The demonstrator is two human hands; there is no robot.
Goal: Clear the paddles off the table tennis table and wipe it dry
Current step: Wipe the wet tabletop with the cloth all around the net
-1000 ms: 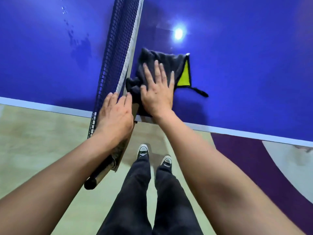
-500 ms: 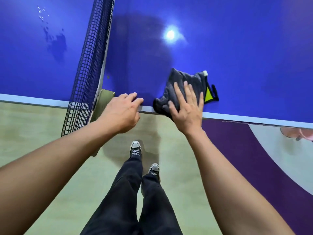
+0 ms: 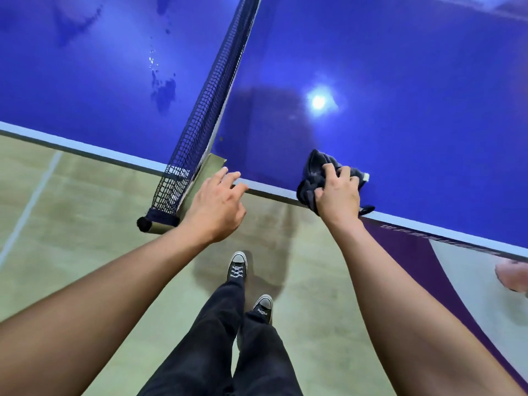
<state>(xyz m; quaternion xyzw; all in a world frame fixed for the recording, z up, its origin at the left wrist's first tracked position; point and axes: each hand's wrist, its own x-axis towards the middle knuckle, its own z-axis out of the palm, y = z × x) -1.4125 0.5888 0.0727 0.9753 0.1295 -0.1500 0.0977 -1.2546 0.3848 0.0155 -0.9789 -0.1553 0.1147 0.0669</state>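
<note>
Table [image 3: 414, 67] split by net [image 3: 205, 110], stretched upright across it; low sweeps between halves blocked. At near end of net, clamp [image 3: 213, 164] seen jutting past table edge. Just right of net, left hand [image 3: 217, 207] spread at edge. Further right of net, bunched cloth [image 3: 313, 178] gripped by right hand [image 3: 338, 195]. Beyond, broad surface left open. Left of net, water patch [image 3: 164, 92] spread on surface.

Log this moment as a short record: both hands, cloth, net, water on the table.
right hand: grips the bunched dark grey cloth at the table's near edge
left hand: open, holds nothing, by the edge beside the net
wet patch: on the half left of the net, not yet wiped
paddles: none in view
</note>
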